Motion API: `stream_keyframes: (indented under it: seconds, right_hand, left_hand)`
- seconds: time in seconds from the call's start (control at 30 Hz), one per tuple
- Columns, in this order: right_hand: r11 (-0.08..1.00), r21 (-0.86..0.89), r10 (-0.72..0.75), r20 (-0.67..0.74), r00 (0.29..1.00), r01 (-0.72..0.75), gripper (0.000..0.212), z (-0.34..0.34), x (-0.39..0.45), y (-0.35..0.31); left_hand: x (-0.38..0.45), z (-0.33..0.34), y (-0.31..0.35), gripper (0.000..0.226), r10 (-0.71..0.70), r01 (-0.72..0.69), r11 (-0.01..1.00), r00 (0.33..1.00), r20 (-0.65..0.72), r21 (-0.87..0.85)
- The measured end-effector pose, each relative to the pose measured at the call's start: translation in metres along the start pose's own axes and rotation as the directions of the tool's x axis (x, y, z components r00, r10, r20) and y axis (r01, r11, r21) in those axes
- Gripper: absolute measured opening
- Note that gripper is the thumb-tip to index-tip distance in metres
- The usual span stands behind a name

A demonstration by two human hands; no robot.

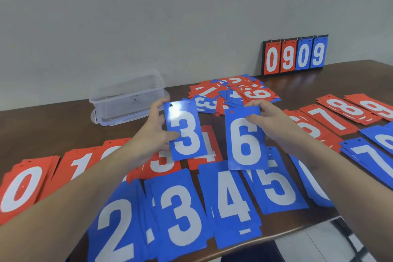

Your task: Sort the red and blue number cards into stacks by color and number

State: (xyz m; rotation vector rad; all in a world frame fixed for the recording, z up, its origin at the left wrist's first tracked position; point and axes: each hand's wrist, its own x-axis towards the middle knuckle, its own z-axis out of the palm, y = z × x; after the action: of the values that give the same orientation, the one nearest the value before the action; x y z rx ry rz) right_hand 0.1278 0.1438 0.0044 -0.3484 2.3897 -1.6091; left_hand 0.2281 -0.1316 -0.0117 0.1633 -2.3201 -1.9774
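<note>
1. The left hand (156, 128) pinched a blue plastic card with a white 3 (185, 132) by its left edge, thumb on the face and fingers curled behind, holding it above the dark brown wooden table (63, 125).
2. The right hand (269, 120) pinched a blue plastic card with a white 6 (244, 144) near its top right corner; the fingers behind the card were hidden.
3. Below lay blue stacks: the blue 2 stack (117, 225), cut off by the bottom edge, the blue 3 stack (180, 217), the blue 4 stack (231, 204) and the blue 5 stack (276, 189); the next stack was mostly covered by the right forearm.
4. The red 0 stack (21, 187) was clipped at the left edge; the red 1 stack (78, 166) was partly behind the left arm.
5. The unsorted heap of red and blue cards (234, 93) lay farther back, its numbers jumbled and hard to read.
6. A clear plastic box (127, 95) sat left of that heap, and a small flip scoreboard reading 0909 (294, 55) stood against the wall.
</note>
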Motion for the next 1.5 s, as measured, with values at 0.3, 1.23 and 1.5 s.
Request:
stream_keyframes:
  seconds: [0.3,1.23,1.5]
  right_hand:
    - [0.999,-0.038,-0.027,0.09,0.996,0.031,0.014,0.024,-0.018,-0.001]
    - [0.969,-0.244,-0.018,-0.203,0.979,-0.032,0.019,-0.085,-0.056,0.052]
    - [0.877,-0.468,0.013,-0.206,0.979,-0.11,0.02,-0.103,-0.05,0.091]
  left_hand:
    - [-0.058,-0.013,0.0,0.026,-0.13,0.129,0.991,0.991,-0.041,-0.021]
    - [-0.007,0.07,0.011,0.015,0.104,-0.223,0.705,0.971,0.214,0.673]
    - [0.021,0.101,0.011,0.011,0.124,-0.284,0.706,0.951,0.282,0.649]
